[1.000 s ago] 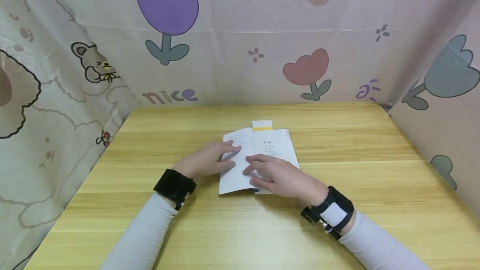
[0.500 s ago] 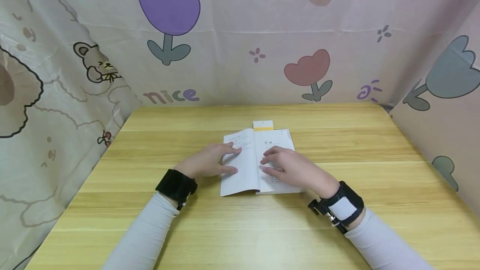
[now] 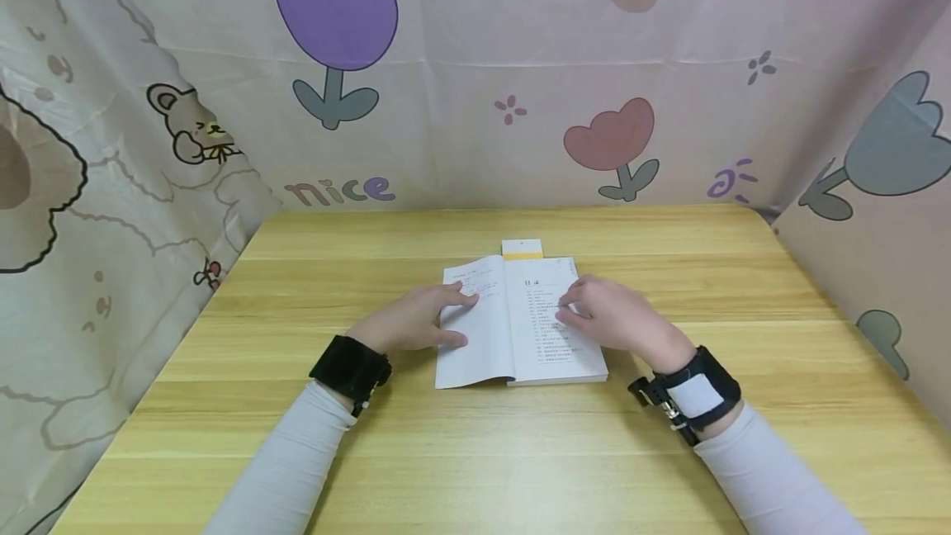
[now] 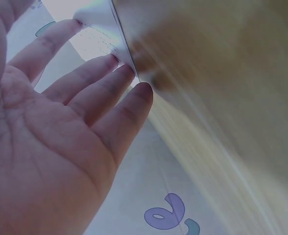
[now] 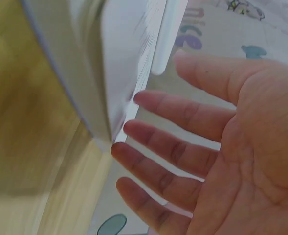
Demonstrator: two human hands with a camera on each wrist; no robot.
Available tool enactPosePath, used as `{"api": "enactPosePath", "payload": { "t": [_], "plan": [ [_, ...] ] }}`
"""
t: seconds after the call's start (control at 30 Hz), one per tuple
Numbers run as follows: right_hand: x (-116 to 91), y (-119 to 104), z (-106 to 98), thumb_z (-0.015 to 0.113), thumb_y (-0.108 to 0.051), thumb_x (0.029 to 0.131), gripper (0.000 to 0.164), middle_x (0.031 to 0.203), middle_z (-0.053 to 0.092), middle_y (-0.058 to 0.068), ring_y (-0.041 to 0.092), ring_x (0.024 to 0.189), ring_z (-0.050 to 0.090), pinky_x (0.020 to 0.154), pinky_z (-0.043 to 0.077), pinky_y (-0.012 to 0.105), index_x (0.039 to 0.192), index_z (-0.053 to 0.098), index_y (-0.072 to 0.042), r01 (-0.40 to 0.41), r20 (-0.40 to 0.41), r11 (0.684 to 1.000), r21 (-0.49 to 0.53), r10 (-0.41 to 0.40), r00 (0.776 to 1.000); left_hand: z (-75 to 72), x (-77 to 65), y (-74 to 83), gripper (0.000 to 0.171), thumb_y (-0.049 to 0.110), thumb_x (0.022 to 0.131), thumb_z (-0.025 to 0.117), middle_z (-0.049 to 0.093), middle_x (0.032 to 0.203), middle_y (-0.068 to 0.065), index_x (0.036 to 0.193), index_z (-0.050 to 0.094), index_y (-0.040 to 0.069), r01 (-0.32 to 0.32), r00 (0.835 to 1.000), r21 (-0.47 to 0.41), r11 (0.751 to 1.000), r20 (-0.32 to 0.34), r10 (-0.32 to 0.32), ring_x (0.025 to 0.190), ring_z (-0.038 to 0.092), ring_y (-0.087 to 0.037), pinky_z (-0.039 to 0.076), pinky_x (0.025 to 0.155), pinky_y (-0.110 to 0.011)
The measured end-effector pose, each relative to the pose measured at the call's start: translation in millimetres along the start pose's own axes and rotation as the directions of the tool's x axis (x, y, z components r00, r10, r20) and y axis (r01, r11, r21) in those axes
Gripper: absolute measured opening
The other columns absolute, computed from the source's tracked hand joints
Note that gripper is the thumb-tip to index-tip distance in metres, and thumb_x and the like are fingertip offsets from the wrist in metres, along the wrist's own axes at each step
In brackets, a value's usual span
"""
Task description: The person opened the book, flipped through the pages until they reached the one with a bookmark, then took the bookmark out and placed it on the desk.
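An open book lies on the wooden table, its right page printed with a heading and lines of text. On its left page, which bows up slightly at the lower edge, my left hand rests with fingers spread. The left wrist view shows those fingertips along the page's outer edge. My right hand is at the right page's outer edge, fingers lightly bent over the text. In the right wrist view its fingers are relaxed and apart, tips beside the book's page edges.
A white tab with a yellow band sticks out beyond the book's top edge. The wooden table extends around the book. A patterned cloth hangs behind the table and along both sides.
My right hand has moved right across the book, from the left page near the spine to the right page's outer edge, uncovering the printed text. The left hand has stayed on the left page.
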State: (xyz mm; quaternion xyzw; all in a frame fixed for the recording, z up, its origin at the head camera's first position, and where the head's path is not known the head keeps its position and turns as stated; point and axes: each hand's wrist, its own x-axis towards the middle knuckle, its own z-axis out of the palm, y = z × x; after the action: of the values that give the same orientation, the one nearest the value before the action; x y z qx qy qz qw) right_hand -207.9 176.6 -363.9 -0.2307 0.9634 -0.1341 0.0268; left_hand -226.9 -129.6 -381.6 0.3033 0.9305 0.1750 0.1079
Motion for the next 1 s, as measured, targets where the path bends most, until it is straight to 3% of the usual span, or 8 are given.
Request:
{"api": "enactPosePath", "payload": {
  "t": [0.07, 0.13, 0.27, 0.33, 0.63, 0.87, 1.0],
  "plan": [
    [0.1, 5.0, -1.6, 0.063, -0.031, 0.093, 0.032, 0.119, 0.062, 0.013, 0.026, 0.103, 0.058, 0.079, 0.051, 0.041, 0.112, 0.072, -0.005, -0.032, -0.01, 0.999, -0.005, 0.032, 0.999, 0.2, 0.1, -0.1, 0.068, 0.037, 0.082, 0.075, 0.039, 0.148, -0.009, 0.142, 0.05, 0.018, 0.004, 1.0, -0.001, 1.0, -0.001, -0.004, 0.135, 0.032, -0.026, 0.027, 0.108, -0.039],
    [0.3, 9.8, -3.3, 0.063, -0.03, 0.093, 0.033, 0.116, 0.064, 0.013, 0.023, 0.089, 0.06, 0.067, 0.05, 0.036, 0.112, 0.072, -0.004, -0.067, -0.015, 0.998, 0.001, 0.067, 0.998, 0.5, 0.4, -0.3, 0.068, 0.037, 0.082, 0.075, 0.038, 0.148, -0.01, 0.142, 0.05, 0.018, 0.006, 1.0, -0.005, 1.0, -0.001, -0.006, 0.135, 0.032, -0.026, 0.028, 0.108, -0.039],
    [1.2, 19.4, -5.1, 0.063, -0.03, 0.093, 0.034, 0.102, 0.064, 0.009, 0.014, 0.057, 0.05, 0.045, 0.037, 0.027, 0.114, 0.071, -0.004, -0.132, -0.006, 0.991, 0.004, 0.132, 0.991, 1.2, 1.4, -1.0, 0.067, 0.037, 0.082, 0.075, 0.037, 0.149, -0.009, 0.142, 0.05, 0.02, 0.013, 1.0, -0.001, 1.0, 0.002, -0.013, 0.136, 0.032, -0.025, 0.027, 0.109, -0.039],
    [1.4, 22.8, -5.6, 0.063, -0.03, 0.093, 0.035, 0.096, 0.061, 0.008, 0.012, 0.052, 0.046, 0.043, 0.033, 0.025, 0.116, 0.07, -0.004, -0.155, -0.001, 0.988, -0.001, 0.155, 0.988, 1.7, 1.7, -1.8, 0.066, 0.036, 0.083, 0.075, 0.037, 0.149, -0.008, 0.142, 0.051, 0.02, 0.013, 1.0, 0.002, 1.0, 0.001, -0.013, 0.136, 0.031, -0.025, 0.026, 0.109, -0.038],
    [1.9, 30.8, -6.2, 0.064, -0.033, 0.092, 0.029, 0.084, 0.061, 0.004, 0.017, 0.063, 0.05, 0.05, 0.036, 0.029, 0.105, 0.075, -0.009, -0.214, 0.003, 0.977, -0.007, 0.214, 0.977, 3.4, 2.4, -4.8, 0.066, 0.038, 0.082, 0.074, 0.038, 0.149, -0.007, 0.142, 0.051, 0.021, 0.013, 1.0, 0.016, 1.0, -0.006, -0.013, 0.136, 0.031, -0.024, 0.026, 0.109, -0.037],
    [2.3, 32.9, -5.4, 0.065, -0.032, 0.092, 0.029, 0.089, 0.066, 0.002, 0.018, 0.069, 0.053, 0.057, 0.039, 0.031, 0.103, 0.076, -0.009, -0.206, 0.003, 0.979, -0.001, 0.206, 0.979, 1.8, 2.0, -3.1, 0.066, 0.037, 0.082, 0.075, 0.037, 0.149, -0.007, 0.142, 0.051, 0.021, 0.017, 1.0, 0.006, 1.0, -0.001, -0.017, 0.136, 0.031, -0.025, 0.027, 0.109, -0.038],
    [2.6, 31.8, -5.7, 0.064, -0.032, 0.092, 0.024, 0.074, 0.06, -0.001, 0.017, 0.062, 0.05, 0.053, 0.035, 0.03, 0.096, 0.077, -0.012, -0.199, 0.006, 0.98, 0.005, 0.199, 0.98, 0.8, 1.0, -3.1, 0.066, 0.037, 0.083, 0.074, 0.037, 0.149, -0.008, 0.142, 0.051, 0.02, 0.013, 1.0, -0.005, 1.0, 0.001, -0.013, 0.136, 0.031, -0.026, 0.026, 0.109, -0.039]
  ]
}}
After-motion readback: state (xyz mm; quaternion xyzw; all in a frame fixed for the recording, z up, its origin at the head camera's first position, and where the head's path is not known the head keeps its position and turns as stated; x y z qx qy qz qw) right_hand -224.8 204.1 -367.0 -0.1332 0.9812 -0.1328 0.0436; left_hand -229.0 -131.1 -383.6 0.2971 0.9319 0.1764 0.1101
